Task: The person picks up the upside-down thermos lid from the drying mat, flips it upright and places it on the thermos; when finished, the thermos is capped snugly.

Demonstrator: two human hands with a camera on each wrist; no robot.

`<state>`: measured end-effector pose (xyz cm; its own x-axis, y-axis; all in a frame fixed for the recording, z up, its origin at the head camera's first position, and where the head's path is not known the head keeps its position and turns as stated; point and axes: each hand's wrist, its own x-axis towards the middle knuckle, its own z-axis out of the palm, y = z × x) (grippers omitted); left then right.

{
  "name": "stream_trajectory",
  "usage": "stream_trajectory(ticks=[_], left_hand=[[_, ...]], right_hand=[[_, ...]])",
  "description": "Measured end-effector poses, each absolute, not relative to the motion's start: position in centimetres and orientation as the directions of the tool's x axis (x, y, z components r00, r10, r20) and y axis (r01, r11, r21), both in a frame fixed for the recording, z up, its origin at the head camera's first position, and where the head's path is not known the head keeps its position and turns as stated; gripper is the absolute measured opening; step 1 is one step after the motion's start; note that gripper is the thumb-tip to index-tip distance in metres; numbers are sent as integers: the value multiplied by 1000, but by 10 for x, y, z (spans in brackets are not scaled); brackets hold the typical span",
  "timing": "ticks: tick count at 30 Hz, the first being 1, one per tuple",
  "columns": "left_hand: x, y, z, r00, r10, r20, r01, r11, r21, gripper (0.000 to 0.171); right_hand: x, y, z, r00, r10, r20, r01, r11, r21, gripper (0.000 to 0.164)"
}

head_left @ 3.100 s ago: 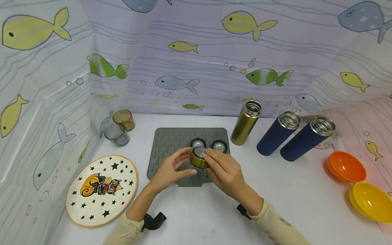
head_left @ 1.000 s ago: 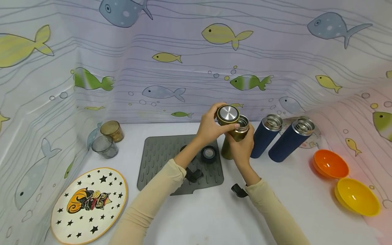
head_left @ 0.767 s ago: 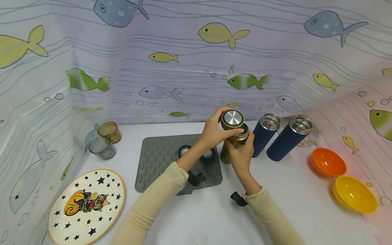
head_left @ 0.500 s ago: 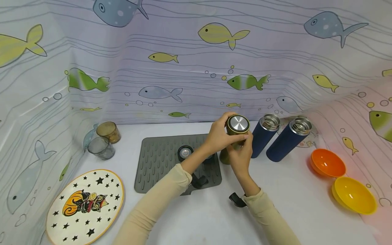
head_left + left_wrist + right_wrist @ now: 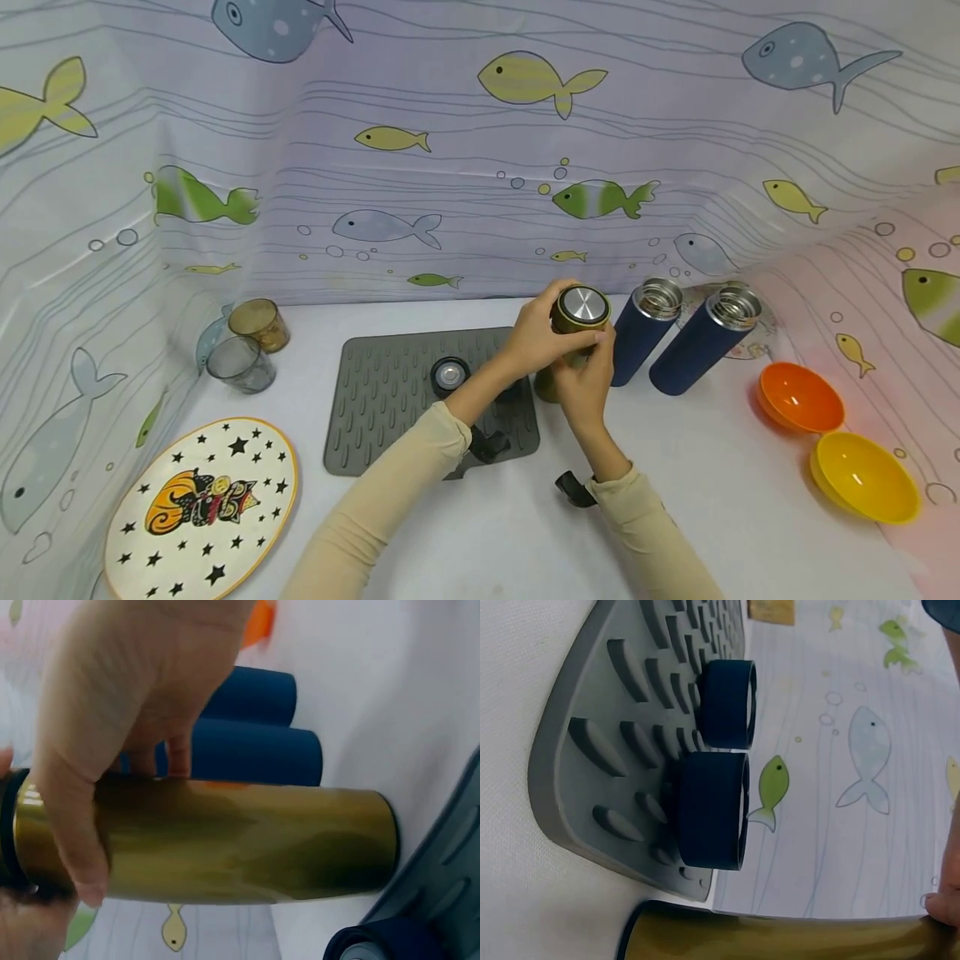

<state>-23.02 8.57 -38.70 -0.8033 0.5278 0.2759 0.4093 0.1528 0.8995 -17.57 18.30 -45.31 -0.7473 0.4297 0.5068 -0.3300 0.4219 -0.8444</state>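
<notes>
My left hand [image 5: 534, 333] curls round a gold bottle lid [image 5: 583, 306] with a brushed silver top. That lid sits over the mouth of a gold thermos bottle [image 5: 247, 840], whose rim is hidden. Just below, my right hand [image 5: 588, 379] grips the upper body of the bottle, thumb and fingers around it in the left wrist view. The bottle stands beside a grey drying mat [image 5: 375, 417]. Two navy lids [image 5: 727, 705] rest on the mat, one partly hidden by my left forearm in the head view.
Right of the gold bottle stand two open navy thermos bottles [image 5: 643, 337]. An orange bowl [image 5: 801, 398] and a yellow bowl [image 5: 862, 475] lie at the far right. At left are an amber glass [image 5: 258, 325], a grey glass [image 5: 240, 367] and a starred oval plate [image 5: 202, 500].
Both hands held the gold lid above the mat; my left hand has carried it right onto the bottle's mouth. My right hand has moved to grip the bottle. The head view has shifted.
</notes>
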Motion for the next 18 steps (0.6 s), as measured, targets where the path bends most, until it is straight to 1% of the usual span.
stream_trajectory(ticks=[3, 6, 8, 9, 11, 12, 14, 16, 18], left_hand=[[-233, 87, -388, -796, 548, 258, 390, 138, 911, 84], [-234, 90, -390, -818, 514, 258, 381, 148, 912, 98], [-234, 91, -393, -831, 485, 274, 388, 152, 909, 102], [-235, 91, -395, -829, 481, 287, 392, 133, 910, 101], [-236, 91, -399, -812, 497, 305, 379, 53, 924, 93], [-237, 90, -400, -798, 518, 309, 363, 4, 932, 89], [-239, 90, -402, -768, 561, 308, 317, -85, 945, 88], [-239, 90, -401, -766, 574, 288, 301, -76, 951, 91], [-239, 91, -401, -775, 565, 283, 335, -12, 942, 92]], right_hand=[[-176, 183, -454, -747, 426, 511, -339, 416, -843, 73], [-177, 182, -454, -751, 423, 507, -339, 411, -846, 70], [-177, 181, -455, -754, 423, 502, -337, 407, -849, 69], [-177, 181, -456, -755, 423, 501, -335, 408, -849, 69], [-177, 181, -456, -758, 416, 503, -341, 405, -849, 71], [-177, 180, -457, -759, 414, 503, -343, 402, -849, 72], [-177, 181, -457, -760, 410, 504, -345, 402, -848, 76], [-177, 181, -457, -758, 413, 505, -347, 400, -848, 74], [-177, 181, -456, -753, 418, 508, -343, 409, -845, 73]])
